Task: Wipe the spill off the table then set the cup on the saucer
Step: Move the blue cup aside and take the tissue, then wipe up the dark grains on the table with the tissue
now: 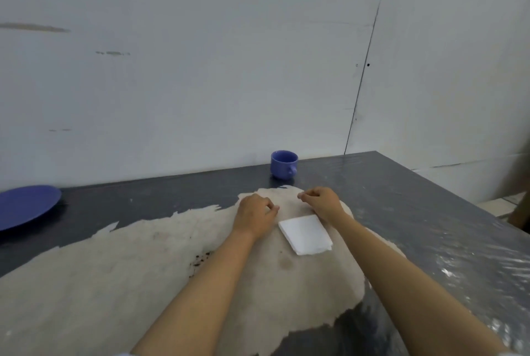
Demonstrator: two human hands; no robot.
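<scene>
Head view: both hands, left [256, 213] and right [320, 201], rest loosely curled and empty on the table [430, 212], beside a folded white napkin [305, 234]. Wiping seems not yet begun; next, probably pick up the napkin for the dark spill [200, 259]. Blue cup [284, 164] stands behind, saucer [27, 205] far left.

head camera looks forward and down over the table [401, 197], close above.

No text, label, brand, number or sign is showing legibly anywhere; the cup [284, 164], the saucer [27, 205] and the folded napkin [305, 234] are all showing plain, unmarked surfaces; the table [401, 197] and the wall [200, 54] are carrying only scuffs and stains, nothing readable.
</scene>
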